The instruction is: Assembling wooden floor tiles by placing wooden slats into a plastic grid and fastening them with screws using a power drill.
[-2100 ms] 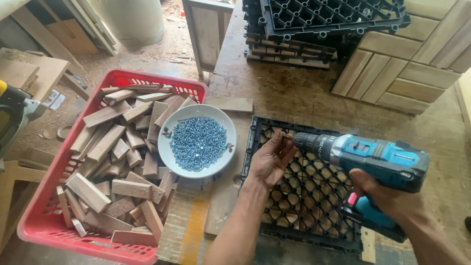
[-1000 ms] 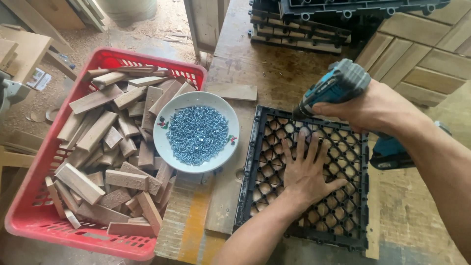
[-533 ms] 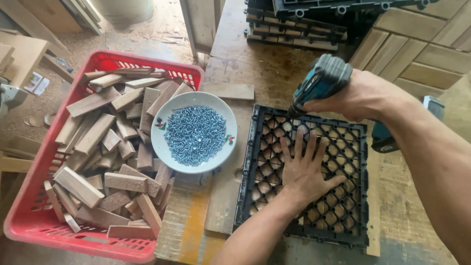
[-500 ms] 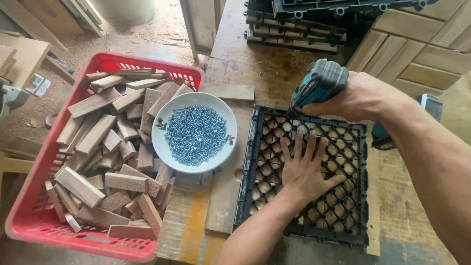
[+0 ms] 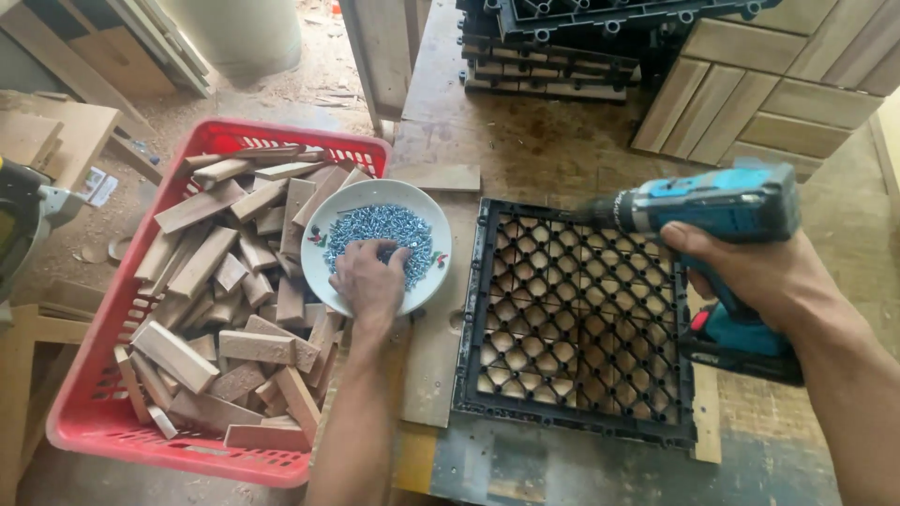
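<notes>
My left hand [image 5: 368, 278] reaches into a white bowl [image 5: 323, 221] heaped with small silver screws [image 5: 386, 228]; its fingertips are curled down into the pile. My right hand [image 5: 761, 278] grips a blue cordless drill [image 5: 714, 208], held sideways with the bit pointing left, above the far right part of a black plastic grid tile [image 5: 574, 317]. The tile lies flat on the wooden workbench [image 5: 525, 141] with wood showing through its holes.
A red plastic crate [image 5: 112, 319] full of short wooden blocks stands left of the bowl. Stacked black grid tiles [image 5: 553, 47] and wooden slat tiles [image 5: 769, 75] sit at the far side. A small board [image 5: 436, 176] lies beyond the bowl.
My left hand left the grid tile and moved left into the screw bowl. The drill lifted off the tile's far left corner and swung right, now held level.
</notes>
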